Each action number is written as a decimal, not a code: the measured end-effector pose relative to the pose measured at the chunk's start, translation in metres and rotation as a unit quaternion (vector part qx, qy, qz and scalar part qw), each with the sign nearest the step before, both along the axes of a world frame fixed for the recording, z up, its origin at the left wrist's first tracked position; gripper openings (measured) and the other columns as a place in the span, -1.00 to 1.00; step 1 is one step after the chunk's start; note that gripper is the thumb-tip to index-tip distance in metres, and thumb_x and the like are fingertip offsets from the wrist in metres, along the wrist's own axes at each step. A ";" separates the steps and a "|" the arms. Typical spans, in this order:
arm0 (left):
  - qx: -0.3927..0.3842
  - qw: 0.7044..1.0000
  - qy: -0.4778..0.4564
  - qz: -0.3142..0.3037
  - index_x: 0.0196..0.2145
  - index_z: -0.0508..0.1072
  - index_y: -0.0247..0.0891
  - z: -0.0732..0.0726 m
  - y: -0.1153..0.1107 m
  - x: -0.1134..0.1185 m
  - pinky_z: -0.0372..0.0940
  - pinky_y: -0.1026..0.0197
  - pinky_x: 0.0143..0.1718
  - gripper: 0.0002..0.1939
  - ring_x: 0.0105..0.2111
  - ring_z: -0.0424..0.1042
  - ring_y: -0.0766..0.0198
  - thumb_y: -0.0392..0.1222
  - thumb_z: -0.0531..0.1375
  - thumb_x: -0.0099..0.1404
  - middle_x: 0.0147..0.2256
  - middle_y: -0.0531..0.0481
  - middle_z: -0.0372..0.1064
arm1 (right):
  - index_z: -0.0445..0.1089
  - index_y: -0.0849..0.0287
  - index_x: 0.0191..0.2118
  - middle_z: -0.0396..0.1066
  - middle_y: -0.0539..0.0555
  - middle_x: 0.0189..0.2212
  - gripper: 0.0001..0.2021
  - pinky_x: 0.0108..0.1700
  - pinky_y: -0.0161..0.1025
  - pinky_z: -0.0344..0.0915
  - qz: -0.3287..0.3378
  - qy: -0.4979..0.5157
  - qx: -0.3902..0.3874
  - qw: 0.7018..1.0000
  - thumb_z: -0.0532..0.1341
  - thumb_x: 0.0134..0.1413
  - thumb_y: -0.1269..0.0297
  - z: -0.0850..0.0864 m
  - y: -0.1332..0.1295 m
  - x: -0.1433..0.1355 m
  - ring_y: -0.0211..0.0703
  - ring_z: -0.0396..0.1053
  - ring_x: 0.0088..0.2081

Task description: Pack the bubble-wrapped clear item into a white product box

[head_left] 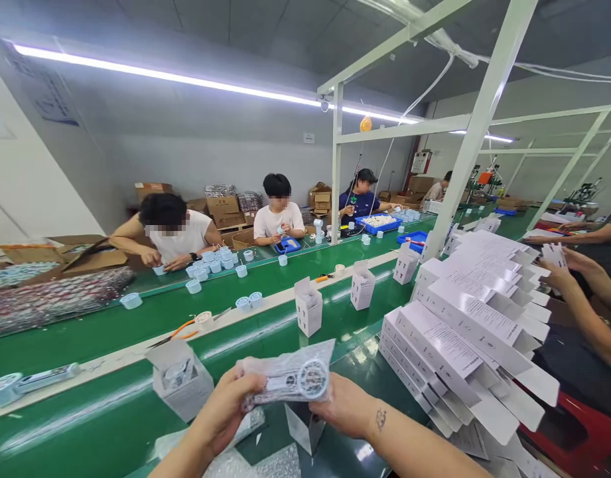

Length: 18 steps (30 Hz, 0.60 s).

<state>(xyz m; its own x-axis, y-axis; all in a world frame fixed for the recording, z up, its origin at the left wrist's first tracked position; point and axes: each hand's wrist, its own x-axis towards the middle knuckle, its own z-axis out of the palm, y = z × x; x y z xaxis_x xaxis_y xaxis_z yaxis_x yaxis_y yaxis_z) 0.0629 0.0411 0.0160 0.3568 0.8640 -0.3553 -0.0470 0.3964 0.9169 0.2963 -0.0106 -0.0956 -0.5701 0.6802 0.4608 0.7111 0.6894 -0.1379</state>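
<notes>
Above the green belt (136, 405), left hand (225, 408) and right hand (342, 405) both grip a clear crinkly plastic bag holding a round white fan (290, 378); a loose pinch could let it slip.

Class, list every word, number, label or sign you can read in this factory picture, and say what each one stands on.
None can be read.
White boxes: printed lines, too small.
Bagged item held by left hand and right hand: label blurred.
Blue wall poster: blurred.
Small wall sign: too small.
Cardboard cartons: markings illegible.
</notes>
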 end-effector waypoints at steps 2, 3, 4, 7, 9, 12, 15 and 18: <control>0.048 0.994 0.095 -0.034 -0.42 0.39 -0.23 -0.002 0.008 -0.011 0.30 0.21 -0.29 -0.79 -0.37 0.44 0.22 -0.14 0.23 -0.07 -0.45 0.04 0.49 | 0.42 0.16 -0.33 0.50 0.08 -0.28 -0.95 -0.06 -0.25 0.41 0.029 -0.005 0.048 0.998 0.20 0.12 0.36 -0.011 -0.001 0.002 -0.10 0.40 -0.16; 0.098 0.979 0.166 -0.063 -0.40 0.37 -0.22 -0.001 0.009 -0.015 0.29 0.20 -0.30 -0.81 -0.37 0.42 0.21 -0.11 0.17 -0.01 -0.44 0.04 0.46 | 0.41 0.16 -0.32 0.47 0.08 -0.28 -0.94 -0.07 -0.27 0.41 0.028 0.006 0.061 0.998 0.19 0.12 0.37 -0.017 -0.003 0.001 -0.12 0.39 -0.17; 0.156 0.953 0.242 -0.094 -0.41 0.35 -0.21 0.002 0.009 -0.018 0.28 0.18 -0.31 -0.83 -0.38 0.40 0.20 -0.10 0.12 0.02 -0.45 0.05 0.42 | 0.41 0.16 -0.31 0.44 0.08 -0.27 -0.93 -0.08 -0.28 0.41 0.019 0.021 0.070 0.997 0.17 0.13 0.39 -0.022 -0.005 0.000 -0.14 0.37 -0.17; 0.302 0.849 0.407 -0.153 -0.47 0.30 -0.16 0.014 -0.002 -0.006 0.21 0.15 -0.29 -0.93 -0.36 0.35 0.17 -0.21 0.04 0.04 -0.44 0.04 0.33 | 0.42 0.12 -0.34 0.33 0.08 -0.23 -0.90 -0.05 -0.21 0.42 -0.011 0.064 0.091 0.994 0.16 0.11 0.41 -0.031 -0.008 -0.009 -0.13 0.30 -0.15; 0.349 0.797 0.456 -0.185 -0.44 0.35 -0.17 0.021 -0.015 0.018 0.20 0.11 -0.23 -0.86 -0.31 0.37 0.13 -0.33 0.04 0.04 -0.34 -0.02 0.33 | 0.44 0.10 -0.35 0.29 0.11 -0.21 -0.88 -0.07 -0.11 0.43 -0.034 0.080 0.097 0.992 0.18 0.06 0.44 -0.034 -0.007 -0.014 -0.06 0.27 -0.13; 0.405 0.681 0.551 -0.262 -0.20 0.42 -0.27 0.023 -0.027 0.062 0.29 0.04 -0.20 -0.65 -0.25 0.45 0.04 -0.43 -0.03 0.11 -0.18 -0.18 0.37 | 0.47 0.04 -0.31 0.25 0.13 -0.17 -0.78 -0.17 -0.08 0.47 -0.046 0.078 0.083 0.992 0.21 -0.08 0.50 -0.038 -0.007 -0.015 0.00 0.27 -0.15; 0.428 0.626 0.593 -0.270 -0.11 0.41 -0.42 0.014 -0.029 0.090 0.33 -0.12 -0.13 -0.57 -0.14 0.44 -0.12 -0.47 -0.14 0.20 -0.11 -0.36 0.38 | 0.46 0.02 -0.20 0.19 0.12 -0.10 -0.69 -0.15 -0.07 0.50 -0.049 0.110 0.026 0.992 0.30 -0.14 0.47 -0.042 -0.013 -0.009 0.02 0.30 -0.11; 0.447 0.626 0.575 -0.279 0.00 0.39 -0.43 -0.006 -0.033 0.090 0.30 -0.16 0.02 -0.58 0.02 0.36 -0.13 -0.42 -0.12 0.30 0.02 -0.38 0.36 | 0.39 0.07 -0.14 0.10 0.13 -0.02 -0.58 0.02 -0.05 0.47 -0.071 0.167 -0.026 0.983 0.37 -0.21 0.49 -0.046 -0.024 -0.008 0.03 0.29 0.00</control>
<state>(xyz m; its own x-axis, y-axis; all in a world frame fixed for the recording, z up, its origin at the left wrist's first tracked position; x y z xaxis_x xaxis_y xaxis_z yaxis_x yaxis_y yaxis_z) 0.1528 0.0079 0.0100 0.6446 0.7554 -0.1179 0.7644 -0.6391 0.0847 0.2884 -0.0343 -0.1416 -0.2902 0.7704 0.5678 0.7091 0.5715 -0.4130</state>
